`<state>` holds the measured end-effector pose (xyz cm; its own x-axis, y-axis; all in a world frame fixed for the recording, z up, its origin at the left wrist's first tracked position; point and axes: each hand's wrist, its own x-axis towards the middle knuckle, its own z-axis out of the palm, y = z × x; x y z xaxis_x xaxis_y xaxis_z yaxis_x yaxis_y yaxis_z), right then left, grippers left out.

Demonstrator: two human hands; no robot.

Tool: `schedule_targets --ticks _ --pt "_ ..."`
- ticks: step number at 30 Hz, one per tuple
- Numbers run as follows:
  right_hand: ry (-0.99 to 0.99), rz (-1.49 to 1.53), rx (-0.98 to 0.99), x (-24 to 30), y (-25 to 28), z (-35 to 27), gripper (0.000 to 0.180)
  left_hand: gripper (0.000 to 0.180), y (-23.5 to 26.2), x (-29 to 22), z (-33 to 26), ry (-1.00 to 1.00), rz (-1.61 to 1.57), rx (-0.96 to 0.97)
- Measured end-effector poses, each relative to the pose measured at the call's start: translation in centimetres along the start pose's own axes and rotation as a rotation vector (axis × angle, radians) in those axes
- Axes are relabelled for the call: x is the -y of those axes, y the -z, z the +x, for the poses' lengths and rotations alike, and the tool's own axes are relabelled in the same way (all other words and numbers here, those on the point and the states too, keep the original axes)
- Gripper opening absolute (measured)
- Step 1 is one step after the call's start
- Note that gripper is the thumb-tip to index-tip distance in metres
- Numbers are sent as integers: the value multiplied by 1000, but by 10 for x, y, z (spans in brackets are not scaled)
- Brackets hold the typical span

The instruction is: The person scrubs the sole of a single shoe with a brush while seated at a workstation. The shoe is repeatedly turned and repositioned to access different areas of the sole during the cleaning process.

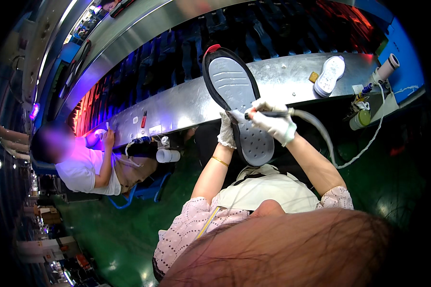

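A shoe bottom (pixel 242 91) lies tilted before me, grey-faced with grooves and round holes, edged in black with a red tip at the far end. My left hand (pixel 226 133), in a white glove, grips its left edge near the middle. Gloved in white too, my right hand (pixel 274 125) is closed round a dark-handled brush (pixel 268 114) fed by a clear hose (pixel 316 122). The brush's pale tip is at the grey face, close to my left fingers; whether it touches cannot be told.
A metal ledge (pixel 187 103) runs along a dark conveyor lit red and blue. A white shoe sole (pixel 329 76) and small brown block (pixel 313 77) lie on it. A green-topped jar (pixel 360 119) hangs at right. Another person (pixel 84 170) sits at left, beyond a white cup (pixel 167 156).
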<state>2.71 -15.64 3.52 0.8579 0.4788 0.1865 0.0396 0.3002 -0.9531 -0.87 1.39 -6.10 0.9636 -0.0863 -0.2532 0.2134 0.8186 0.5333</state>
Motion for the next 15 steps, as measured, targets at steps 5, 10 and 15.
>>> schedule_targets --ticks 5,10,15 --pt "87 -16 -160 3 1 14 11 94 -2 7 -3 -5 125 157" --pt "11 -140 -16 0 1 8 12 87 -5 1 2 -8 -20 144" --pt "-17 -32 -126 0 2 0 7 83 -10 -4 7 -185 63 136"
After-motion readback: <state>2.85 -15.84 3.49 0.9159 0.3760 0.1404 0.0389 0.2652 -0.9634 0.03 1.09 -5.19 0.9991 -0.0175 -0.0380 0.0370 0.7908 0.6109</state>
